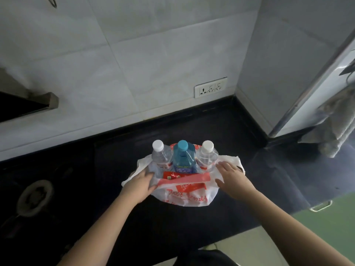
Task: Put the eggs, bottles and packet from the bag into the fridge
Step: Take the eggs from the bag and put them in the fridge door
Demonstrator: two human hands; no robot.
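Tiled wall [134,54] backs bag [192,196]; socket [210,87] beside.

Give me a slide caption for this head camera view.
Both hands spread a plastic bag holding three bottles on a dark counter.

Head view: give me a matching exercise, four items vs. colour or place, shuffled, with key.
Items:
1. middle bottle
2. bag
3. wall socket
4. left hand

Descriptions:
A. white, on the tiled wall
B. blue with a blue cap
C. on the bag's left edge
D. white plastic with red print, on the dark counter

Pairs: 1-B, 2-D, 3-A, 4-C
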